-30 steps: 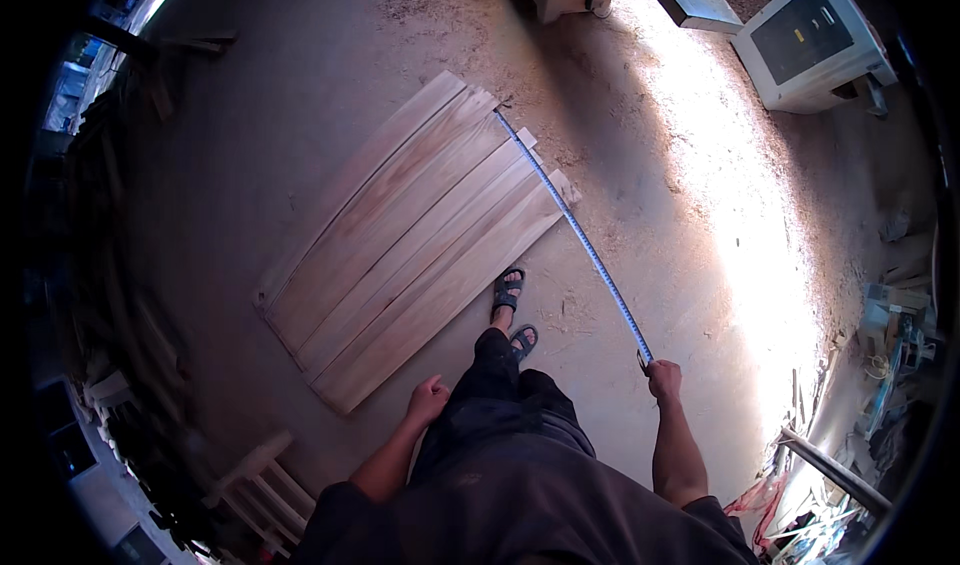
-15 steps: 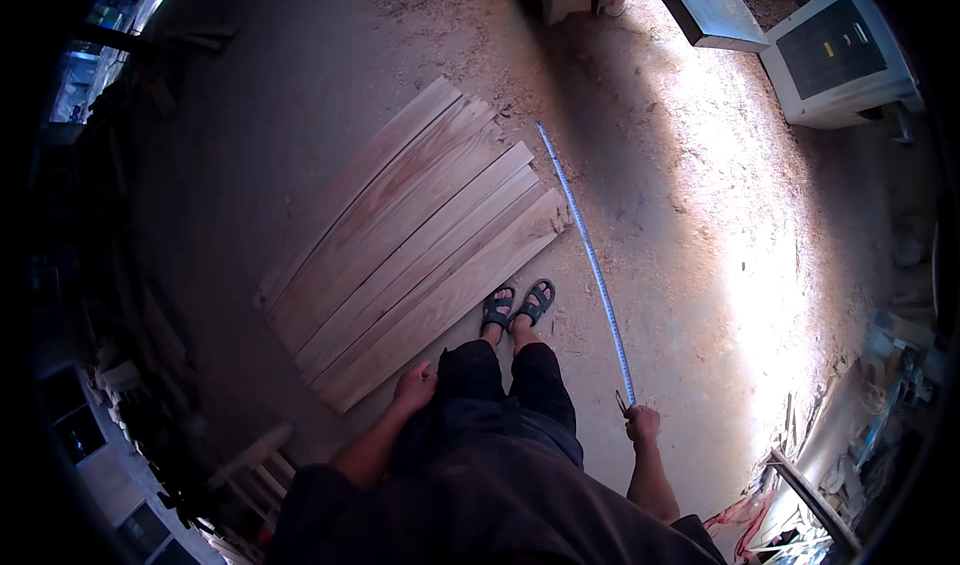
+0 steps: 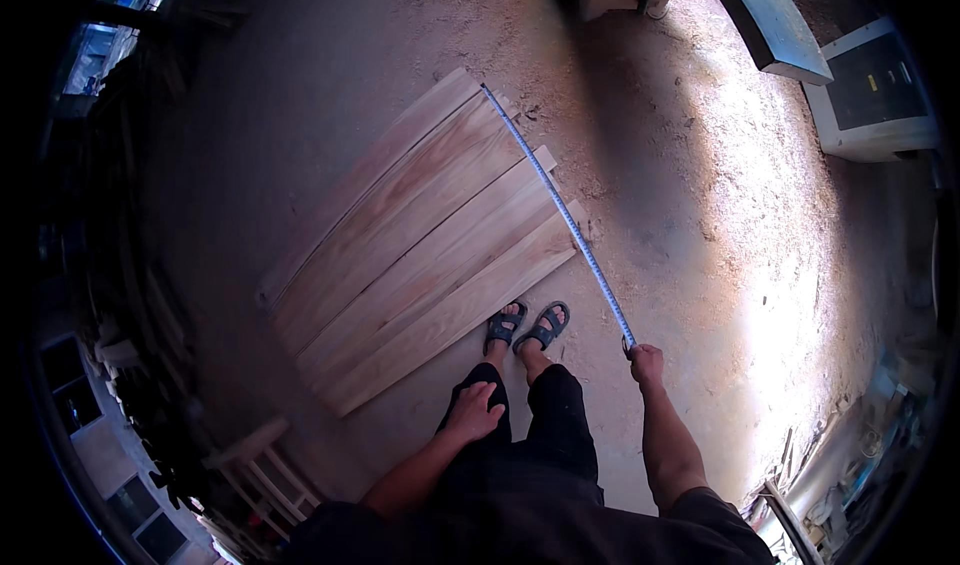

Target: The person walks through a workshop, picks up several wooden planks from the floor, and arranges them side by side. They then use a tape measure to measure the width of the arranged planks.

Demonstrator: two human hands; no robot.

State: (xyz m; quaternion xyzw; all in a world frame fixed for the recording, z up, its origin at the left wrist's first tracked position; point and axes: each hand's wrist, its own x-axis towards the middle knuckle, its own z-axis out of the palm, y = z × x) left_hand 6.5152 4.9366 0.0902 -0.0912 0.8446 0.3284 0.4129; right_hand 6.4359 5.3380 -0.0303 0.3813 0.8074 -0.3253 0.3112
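Observation:
My right hand (image 3: 647,365) is closed on a tape measure, whose case is mostly hidden in my fingers. Its long pale blade (image 3: 556,197) runs out up and to the left, and crosses over the far right ends of the boards. The tip of the blade lies by the end of the farthest board (image 3: 440,98). Several wooden boards (image 3: 430,235) lie side by side on the floor in front of my feet, their ends uneven. Over my left thigh hangs my left hand (image 3: 474,412), empty, with its fingers loosely apart.
A machine with a metal bed (image 3: 770,25) and a pale cabinet (image 3: 870,90) stands at the far right. Sawdust covers the floor there. A wooden rack (image 3: 265,465) is at the lower left, and scraps (image 3: 860,475) are heaped at the lower right.
My right hand has moved forward, and the tape blade has swung left from the bare floor onto the board ends. My left hand has moved right, over my thigh.

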